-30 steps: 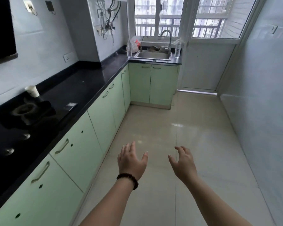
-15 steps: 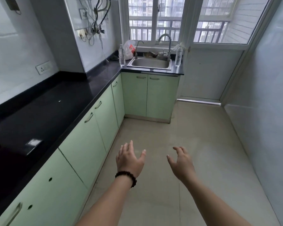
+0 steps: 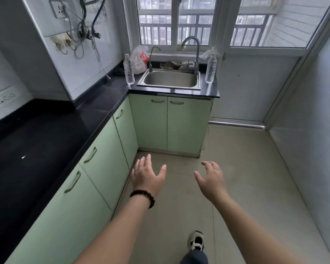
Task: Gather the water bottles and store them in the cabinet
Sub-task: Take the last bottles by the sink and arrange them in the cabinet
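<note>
Two clear plastic water bottles stand upright on the black counter, one on each side of the steel sink (image 3: 171,86). The left bottle (image 3: 129,70) is at the sink's left edge, the right bottle (image 3: 211,68) at its right edge. Below the sink are two shut pale green cabinet doors (image 3: 169,123). My left hand (image 3: 147,177), with a dark bead bracelet on the wrist, and my right hand (image 3: 211,178) are held out over the floor, fingers spread, holding nothing, well short of the bottles.
A black L-shaped countertop (image 3: 51,134) runs along the left over more green cabinets (image 3: 95,168). A white plastic bag (image 3: 139,59) and rags lie behind the sink. Loose wires (image 3: 84,31) hang on the left wall. My shoe (image 3: 195,241) is on the tiled floor.
The view has moved forward along the counter; the sink, bottles and end cabinets are much closer. A cup and stove at the left have left the view. Both hands stay open in front.
</note>
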A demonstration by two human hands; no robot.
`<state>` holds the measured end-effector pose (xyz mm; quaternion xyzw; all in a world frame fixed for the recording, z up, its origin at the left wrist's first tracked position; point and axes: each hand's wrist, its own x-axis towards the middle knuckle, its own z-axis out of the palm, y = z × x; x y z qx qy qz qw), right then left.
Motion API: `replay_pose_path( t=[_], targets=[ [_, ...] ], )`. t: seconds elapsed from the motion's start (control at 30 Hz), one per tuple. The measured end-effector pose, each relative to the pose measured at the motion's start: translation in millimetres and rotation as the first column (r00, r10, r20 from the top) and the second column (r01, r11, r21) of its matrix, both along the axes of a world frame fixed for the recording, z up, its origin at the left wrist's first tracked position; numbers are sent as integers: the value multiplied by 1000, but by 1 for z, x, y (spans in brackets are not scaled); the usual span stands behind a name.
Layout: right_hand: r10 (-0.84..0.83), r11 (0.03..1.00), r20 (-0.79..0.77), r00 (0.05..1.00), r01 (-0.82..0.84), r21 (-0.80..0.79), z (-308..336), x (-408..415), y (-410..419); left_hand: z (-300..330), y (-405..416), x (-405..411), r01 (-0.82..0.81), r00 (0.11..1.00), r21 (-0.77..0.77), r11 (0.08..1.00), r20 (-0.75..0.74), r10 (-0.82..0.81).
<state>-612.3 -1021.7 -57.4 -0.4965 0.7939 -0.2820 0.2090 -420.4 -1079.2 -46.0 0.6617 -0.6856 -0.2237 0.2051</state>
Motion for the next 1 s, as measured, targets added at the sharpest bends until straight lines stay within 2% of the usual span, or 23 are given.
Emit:
replay_pose_path(
  t=[0.17, 0.47, 0.7, 1.0],
  targets=[
    [44, 999, -33, 999, -44, 3, -8, -64, -129, -7, -122, -62, -50, 999, -19, 999, -20, 49],
    [134, 990, -53, 990, -136, -41, 24, -144, -332, 15, -301, -150, -131, 991, -54, 990, -6, 131],
    [213, 976, -48, 976, -215, -34, 20, -157, -447, 11, -409, -153, -216, 976, -74, 974, -22, 215],
    [274, 962, -46, 961, -274, 12, -6, -129, -637, -17, -590, -121, -320, 940, -91, 943, -153, 305]
  ],
)
